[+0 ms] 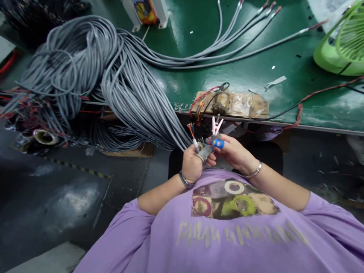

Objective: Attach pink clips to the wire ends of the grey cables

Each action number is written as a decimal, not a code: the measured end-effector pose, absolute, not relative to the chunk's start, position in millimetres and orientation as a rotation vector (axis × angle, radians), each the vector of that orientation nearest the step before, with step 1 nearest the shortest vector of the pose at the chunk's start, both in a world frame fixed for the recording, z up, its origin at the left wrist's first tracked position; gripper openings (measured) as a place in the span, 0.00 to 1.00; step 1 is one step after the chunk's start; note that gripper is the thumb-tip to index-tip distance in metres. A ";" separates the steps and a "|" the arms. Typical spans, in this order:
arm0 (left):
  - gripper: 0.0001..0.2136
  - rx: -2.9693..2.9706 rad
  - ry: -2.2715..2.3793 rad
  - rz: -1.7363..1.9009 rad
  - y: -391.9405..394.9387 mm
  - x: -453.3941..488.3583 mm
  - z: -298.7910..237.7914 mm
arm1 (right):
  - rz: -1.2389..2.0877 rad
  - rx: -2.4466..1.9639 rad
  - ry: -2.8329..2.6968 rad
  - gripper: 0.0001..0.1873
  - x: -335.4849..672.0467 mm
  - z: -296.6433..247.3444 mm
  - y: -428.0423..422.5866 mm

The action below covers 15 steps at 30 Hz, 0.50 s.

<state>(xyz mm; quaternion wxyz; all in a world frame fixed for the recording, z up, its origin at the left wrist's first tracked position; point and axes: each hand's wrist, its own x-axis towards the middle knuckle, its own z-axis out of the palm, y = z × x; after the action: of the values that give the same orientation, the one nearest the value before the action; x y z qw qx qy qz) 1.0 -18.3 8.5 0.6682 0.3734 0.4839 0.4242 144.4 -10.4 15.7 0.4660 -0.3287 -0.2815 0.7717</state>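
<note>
My left hand (192, 161) is closed around the end of a grey cable (196, 143) whose coloured inner wires stick up from the stripped tip. My right hand (231, 151) sits right beside it, fingers pinched on a small pink clip-like tool (216, 126), with a blue cap on one finger (218, 143). Both hands are held in front of my chest, just below the edge of the green bench (295, 112). The cable runs up into a thick bundle of grey cables (132, 89) draped over the bench edge.
A large heap of grey cables (66, 66) lies at the left. Several cut cable ends (243, 6) fan out on the green surface. A taped brown block with red and black wires (230, 102) sits at the bench edge. A green plastic fan grille (353, 38) lies at right.
</note>
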 end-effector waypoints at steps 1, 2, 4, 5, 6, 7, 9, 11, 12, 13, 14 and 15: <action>0.18 0.853 1.085 0.949 -18.5 0.9 7.2 | 1.900 -0.800 -0.714 0.15 142.1 18.3 -12.2; 0.18 0.861 1.081 0.946 -18.7 0.8 6.1 | 1.887 -0.808 -0.722 0.15 139.7 20.7 -13.5; 0.18 0.868 1.086 0.949 -19.1 0.8 5.3 | 1.849 -0.842 -0.709 0.15 135.4 23.7 -14.8; 0.18 0.864 1.094 0.954 -19.3 0.9 5.5 | 1.847 -0.847 -0.694 0.15 134.0 23.9 -14.4; 0.18 0.857 1.103 0.958 -19.5 1.1 6.1 | 1.852 -0.849 -0.669 0.15 133.4 23.1 -13.2; 0.18 0.848 1.110 0.960 -19.8 1.2 7.1 | 1.845 -0.860 -0.623 0.15 133.7 21.3 -11.1; 0.18 0.833 1.110 0.959 -20.5 1.0 9.4 | 1.781 -0.922 -0.471 0.16 138.3 15.9 -4.2; 0.18 0.819 1.105 0.953 -21.3 0.2 12.1 | 1.645 -1.014 -0.249 0.16 147.7 9.6 4.3; 0.18 0.810 1.104 0.951 -21.6 -0.4 13.5 | 1.613 -1.032 -0.180 0.15 153.3 7.0 8.1; 0.18 0.799 1.101 0.949 -21.7 -1.0 15.0 | 1.608 -1.019 -0.151 0.14 158.9 5.0 11.0; 0.18 0.786 1.096 0.948 -21.5 -1.5 16.6 | 1.645 -0.989 -0.153 0.14 163.7 3.7 12.9; 0.18 0.775 1.085 0.946 -21.0 -1.7 18.5 | 1.687 -0.964 -0.161 0.13 167.3 3.0 14.0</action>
<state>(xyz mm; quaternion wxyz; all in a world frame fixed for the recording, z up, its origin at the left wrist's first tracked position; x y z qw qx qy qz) -1.7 -21.0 18.5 0.6843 0.3459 0.4839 0.4219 167.3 14.0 3.0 0.5613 -0.4094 -0.0685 0.7160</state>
